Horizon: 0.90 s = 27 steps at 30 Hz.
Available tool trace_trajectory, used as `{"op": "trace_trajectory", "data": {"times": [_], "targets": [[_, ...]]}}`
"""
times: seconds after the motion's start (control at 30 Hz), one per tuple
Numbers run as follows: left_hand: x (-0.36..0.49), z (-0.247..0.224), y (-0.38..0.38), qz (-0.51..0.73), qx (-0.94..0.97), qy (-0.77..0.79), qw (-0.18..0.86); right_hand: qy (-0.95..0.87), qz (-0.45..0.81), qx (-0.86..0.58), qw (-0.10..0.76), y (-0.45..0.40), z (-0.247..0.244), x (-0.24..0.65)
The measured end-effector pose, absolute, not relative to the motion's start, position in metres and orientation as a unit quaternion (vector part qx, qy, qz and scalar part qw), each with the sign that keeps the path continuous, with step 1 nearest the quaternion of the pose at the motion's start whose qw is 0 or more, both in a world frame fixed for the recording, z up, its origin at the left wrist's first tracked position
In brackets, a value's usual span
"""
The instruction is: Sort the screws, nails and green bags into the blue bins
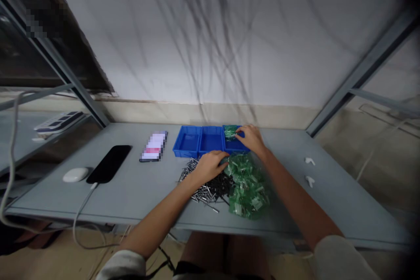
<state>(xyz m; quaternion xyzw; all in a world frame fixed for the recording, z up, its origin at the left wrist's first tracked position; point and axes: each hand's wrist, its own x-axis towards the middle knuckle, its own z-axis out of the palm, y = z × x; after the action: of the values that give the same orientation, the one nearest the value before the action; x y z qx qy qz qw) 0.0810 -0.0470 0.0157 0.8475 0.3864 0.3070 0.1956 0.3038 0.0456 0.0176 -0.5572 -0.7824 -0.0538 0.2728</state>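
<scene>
Three small blue bins stand in a row: the left bin (187, 155), the middle bin (211, 142) and the right bin (234, 145). My right hand (252, 140) reaches over the right bin, its thumb and fingers pinched on a small green plastic packet (230, 132) at that bin's far left. Lower down, my left hand (211, 165) is closed at the near edge of the bins, above a pile of silver and black metal pins (205, 192). Its fingertips meet beside a heap of green packets (249, 188); what they hold is too small to make out.
Left of the bins lie a lit phone (153, 146), a dark phone (110, 164) on a white cable (82, 208), and a white case (75, 175). Two white earbuds (309, 170) rest at the right. A wall and metal frame posts (354, 78) bound the grey table (141, 194).
</scene>
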Motion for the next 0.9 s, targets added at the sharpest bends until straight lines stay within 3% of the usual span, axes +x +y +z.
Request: {"op": "trace_trajectory", "data": {"times": [0.2, 0.4, 0.6, 0.73, 0.9], "targets": [[0.082, 0.019, -0.049, 0.267, 0.869, 0.388, 0.155, -0.782, -0.072, -0.567, 0.247, 0.046, 0.019, 0.302], [0.083, 0.02, -0.05, 0.293, 0.857, 0.38, 0.187, -0.768, -0.053, -0.577, 0.274, 0.042, 0.017, 0.303], [0.086, 0.02, -0.051, 0.205, 0.88, 0.401, 0.15, -0.742, -0.004, -0.541, 0.396, 0.03, 0.022, 0.31], [0.086, 0.021, -0.051, 0.214, 0.873, 0.397, 0.187, -0.671, 0.121, -0.526, 0.508, 0.009, 0.019, 0.306], [0.086, 0.021, -0.05, 0.254, 0.847, 0.4, 0.24, -0.621, 0.226, -0.523, 0.539, -0.013, 0.013, 0.295]]}}
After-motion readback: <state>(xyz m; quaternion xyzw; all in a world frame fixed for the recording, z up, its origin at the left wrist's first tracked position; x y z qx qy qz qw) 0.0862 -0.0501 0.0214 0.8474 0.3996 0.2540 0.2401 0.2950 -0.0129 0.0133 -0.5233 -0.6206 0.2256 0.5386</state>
